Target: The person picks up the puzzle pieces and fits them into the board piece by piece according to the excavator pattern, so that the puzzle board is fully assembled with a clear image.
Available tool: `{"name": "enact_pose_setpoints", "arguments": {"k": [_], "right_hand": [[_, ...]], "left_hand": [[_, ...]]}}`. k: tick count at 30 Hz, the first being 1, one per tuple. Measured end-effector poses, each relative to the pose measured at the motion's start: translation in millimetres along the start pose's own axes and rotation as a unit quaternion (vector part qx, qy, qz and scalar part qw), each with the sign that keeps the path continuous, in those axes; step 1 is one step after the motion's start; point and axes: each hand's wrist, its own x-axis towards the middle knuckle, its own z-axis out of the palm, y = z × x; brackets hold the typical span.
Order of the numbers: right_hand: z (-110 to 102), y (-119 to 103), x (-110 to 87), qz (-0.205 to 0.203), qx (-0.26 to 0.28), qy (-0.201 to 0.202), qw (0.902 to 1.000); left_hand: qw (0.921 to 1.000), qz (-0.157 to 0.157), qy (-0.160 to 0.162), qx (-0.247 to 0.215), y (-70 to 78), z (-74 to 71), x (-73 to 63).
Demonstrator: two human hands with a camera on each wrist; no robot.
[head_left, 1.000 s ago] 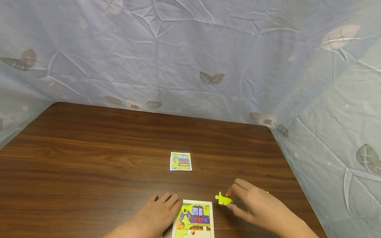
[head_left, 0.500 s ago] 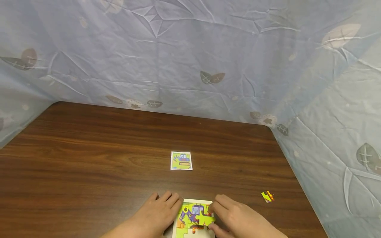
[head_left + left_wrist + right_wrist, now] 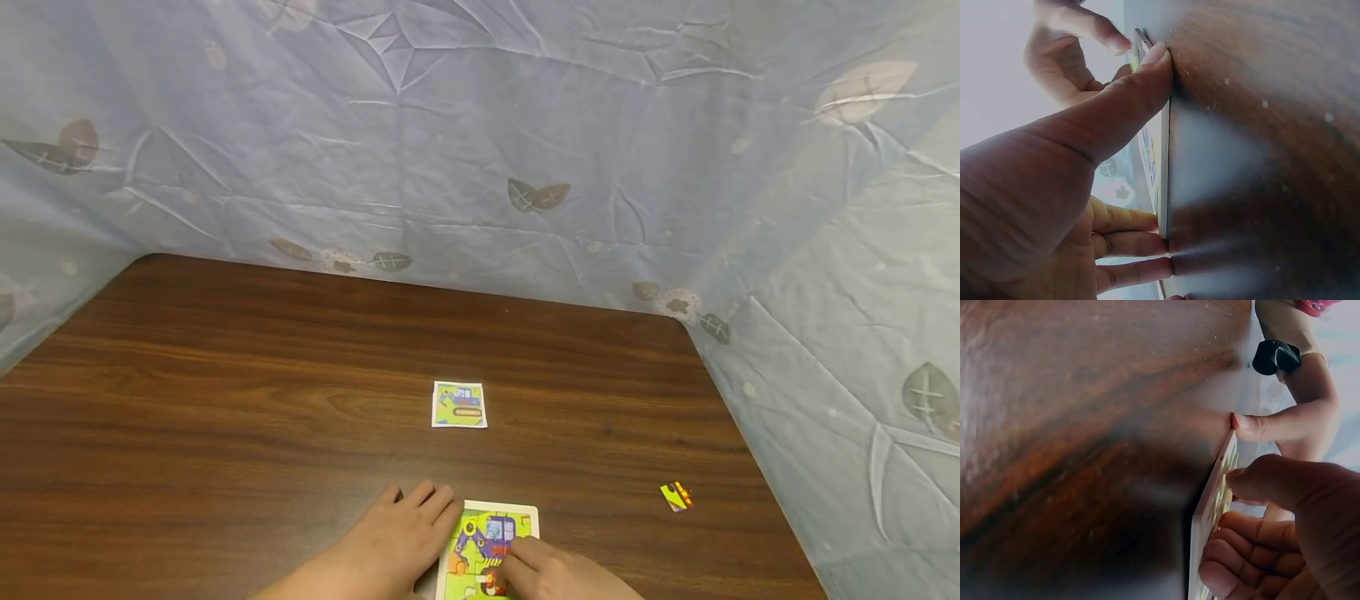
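Note:
A framed jigsaw puzzle (image 3: pixel 501 506) with a purple digger on green lies at the table's front. My left hand (image 3: pixel 397 533) rests along its left side. In the left wrist view, that hand's thumb (image 3: pixel 1129 90) and straight fingers (image 3: pixel 1132 244) touch the frame's edge. Over the puzzle's lower right part, my right hand (image 3: pixel 562 575) pinches a puzzle piece, which its fingers mostly cover. The right wrist view has the thumb (image 3: pixel 1272 478) and curled fingers (image 3: pixel 1250 540) low against the puzzle's face.
A loose puzzle piece (image 3: pixel 677 497), green with red and orange, lies to the right on the brown wooden table (image 3: pixel 262 400). Behind the puzzle lies a small white-edged picture card (image 3: pixel 459 405) of a digger. Leaf-patterned cloth (image 3: pixel 465 150) hangs round the table.
My right hand has carried the green puzzle piece left from the table onto the puzzle's lower right, uncovering the loose piece at the right. My left hand has stayed at the frame.

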Motion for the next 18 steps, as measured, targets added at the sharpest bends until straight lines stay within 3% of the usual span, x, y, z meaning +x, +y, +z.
{"name": "enact_pose_setpoints", "arguments": {"k": [5,13,18], "right_hand": [[2.5,-1.6,1.9,0.028,0.011,-0.026,0.9992],[6.6,-4.7,2.4,0.013,-0.031,0.030,0.9990],[8.0,-6.1,3.1,0.013,-0.033,0.025,0.9991]], "left_hand": [[1.0000,0.000,0.001,-0.005,0.1,-0.4,0.8],[1.0000,-0.001,0.008,0.002,-0.1,1.0,0.3],[1.0000,-0.003,0.003,-0.001,-0.1,1.1,1.5]]}}
